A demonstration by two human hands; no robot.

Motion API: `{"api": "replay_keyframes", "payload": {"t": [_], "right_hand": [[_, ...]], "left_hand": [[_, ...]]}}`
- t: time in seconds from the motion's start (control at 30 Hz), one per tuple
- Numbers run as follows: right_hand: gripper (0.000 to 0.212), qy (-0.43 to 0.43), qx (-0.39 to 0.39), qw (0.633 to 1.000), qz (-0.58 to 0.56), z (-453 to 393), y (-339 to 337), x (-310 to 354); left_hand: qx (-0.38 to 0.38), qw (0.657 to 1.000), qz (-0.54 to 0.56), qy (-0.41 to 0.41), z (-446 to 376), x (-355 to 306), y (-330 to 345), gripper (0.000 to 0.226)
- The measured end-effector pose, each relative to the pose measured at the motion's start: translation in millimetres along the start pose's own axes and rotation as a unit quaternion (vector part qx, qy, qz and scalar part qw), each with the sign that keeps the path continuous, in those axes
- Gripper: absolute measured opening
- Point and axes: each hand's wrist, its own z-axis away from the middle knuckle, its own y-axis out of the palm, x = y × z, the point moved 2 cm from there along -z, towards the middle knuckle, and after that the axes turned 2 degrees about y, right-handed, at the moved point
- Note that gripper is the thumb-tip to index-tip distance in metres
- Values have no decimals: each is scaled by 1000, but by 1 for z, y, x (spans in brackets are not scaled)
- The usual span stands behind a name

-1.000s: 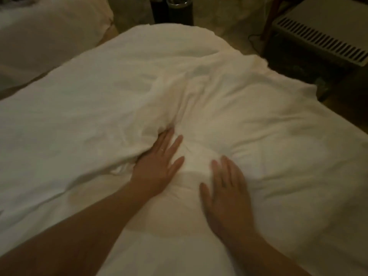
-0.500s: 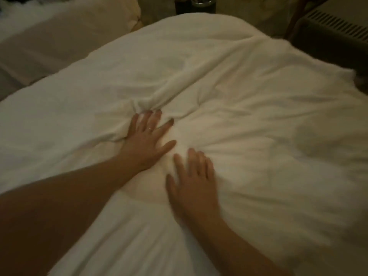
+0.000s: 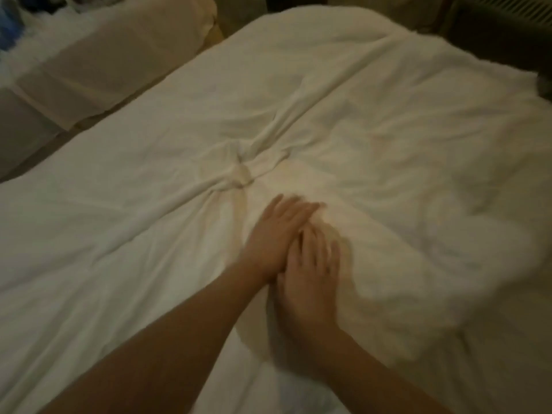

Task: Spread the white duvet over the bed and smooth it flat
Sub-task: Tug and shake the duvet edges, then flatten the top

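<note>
**Both palms down, mid-bed**

Head view. Dim, warm light over a white duvet (image 3: pixel 373 121) filling nearly the whole frame, draped across the bed from near edge to far corner. Creased still: a tight bunched knot of cloth (image 3: pixel 242 174) near the middle, folds fanning out from it toward the left and toward the far corner. Just this side of that knot, left hand (image 3: pixel 276 237) laid flat on the fabric, fingers straight and close together, gripping nothing. Right hand (image 3: pixel 310 273) tucked against it, overlapping its inner edge, fingers extended too, blurred, pressed to the cover and holding nothing. Both bare forearms reaching in from the bottom of the frame.

Containers: none made out in this light.

Edges next. Far rim of the duvet rumpled and uneven at upper right, beside a dark slatted unit (image 3: pixel 504 28) in the corner. On the left, a narrow shadowed gap, then a second pale bed or cushion (image 3: pixel 119 52). Broad, smoother fabric to the left of the hands; puffier, blurred bulk to the right.
</note>
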Motion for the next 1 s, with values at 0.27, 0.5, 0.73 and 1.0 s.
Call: {"api": "replay_keyframes", "payload": {"t": [0.27,0.5,0.73,1.0], "right_hand": [[60,30,61,995,69,106,17,-93],[50,84,-99,991,-39,117,-15,19],[59,-12,27,999,-39,95,79,139],[51,41,63,997,-5,184,61,62]], "left_hand": [[10,973,-104,-207,50,109,17,62],[-187,977,57,-81,136,67,-100,38],[52,971,-44,-231,167,142,21,67],[140,968,28,-204,190,125,-9,69]]}}
